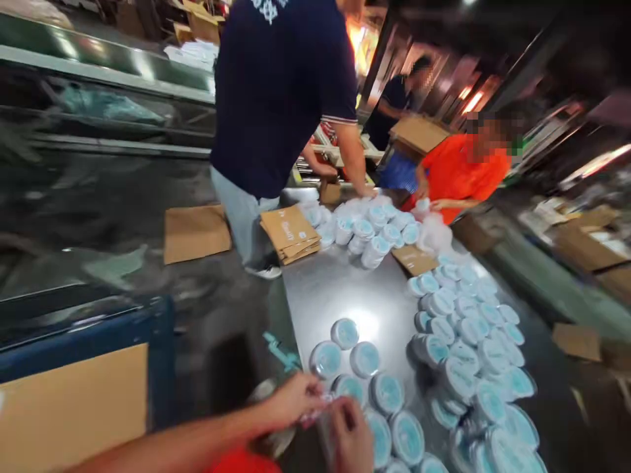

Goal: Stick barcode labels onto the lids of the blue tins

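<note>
My left hand (294,399) and my right hand (351,435) meet at the near left edge of the metal table (335,289). Both have their fingers pinched together around a small pale, pinkish thing (311,415), too blurred to name. Close beside my hands stand several round white tubs (387,394) with light blue lids. More lidded tubs (461,378) are stacked in rows along the table's right side. Part of my right hand is cut off by the bottom of the picture.
At the far end, a person in a dark shirt (283,98) leans over piled tubs (377,226) and flat brown cartons (290,231). A person in orange (458,171) handles a tub. Cardboard (79,407) lies at left near a blue frame (165,355); a conveyor (103,62) runs behind.
</note>
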`<action>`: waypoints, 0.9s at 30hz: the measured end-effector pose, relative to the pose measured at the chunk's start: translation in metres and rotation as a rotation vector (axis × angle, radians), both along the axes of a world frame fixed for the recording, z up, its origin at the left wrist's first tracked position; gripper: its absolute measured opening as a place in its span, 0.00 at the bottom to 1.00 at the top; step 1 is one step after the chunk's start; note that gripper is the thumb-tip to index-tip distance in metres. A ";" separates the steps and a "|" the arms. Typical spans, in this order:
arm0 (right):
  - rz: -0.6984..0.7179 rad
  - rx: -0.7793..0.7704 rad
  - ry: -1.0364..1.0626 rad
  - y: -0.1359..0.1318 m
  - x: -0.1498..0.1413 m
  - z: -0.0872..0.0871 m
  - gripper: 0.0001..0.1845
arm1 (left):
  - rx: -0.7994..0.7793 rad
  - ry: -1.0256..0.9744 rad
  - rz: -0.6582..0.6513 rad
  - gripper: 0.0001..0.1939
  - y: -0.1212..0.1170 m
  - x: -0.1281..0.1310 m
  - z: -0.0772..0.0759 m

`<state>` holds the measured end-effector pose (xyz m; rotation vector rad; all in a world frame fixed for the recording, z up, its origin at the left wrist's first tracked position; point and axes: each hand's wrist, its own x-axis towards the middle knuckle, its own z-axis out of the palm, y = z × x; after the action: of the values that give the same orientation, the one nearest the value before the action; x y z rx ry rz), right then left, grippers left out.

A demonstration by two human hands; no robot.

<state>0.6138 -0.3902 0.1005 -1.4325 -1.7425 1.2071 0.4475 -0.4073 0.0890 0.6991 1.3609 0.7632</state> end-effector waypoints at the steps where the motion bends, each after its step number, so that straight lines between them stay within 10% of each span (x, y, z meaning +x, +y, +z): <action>1: -0.029 -0.078 -0.005 -0.003 -0.005 -0.006 0.24 | -0.051 -0.002 0.009 0.15 -0.001 0.000 -0.004; 19: -0.051 -0.376 -0.136 0.013 -0.014 -0.036 0.22 | -0.134 -0.055 0.017 0.15 0.004 -0.021 -0.045; 27: -0.092 -0.401 -0.237 0.071 -0.011 -0.055 0.20 | -0.091 0.187 -0.132 0.07 0.001 -0.032 -0.063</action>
<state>0.6027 -0.3195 0.0450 -1.9351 -1.6206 1.4425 0.4150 -0.4064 0.0260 0.7952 1.4928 0.5371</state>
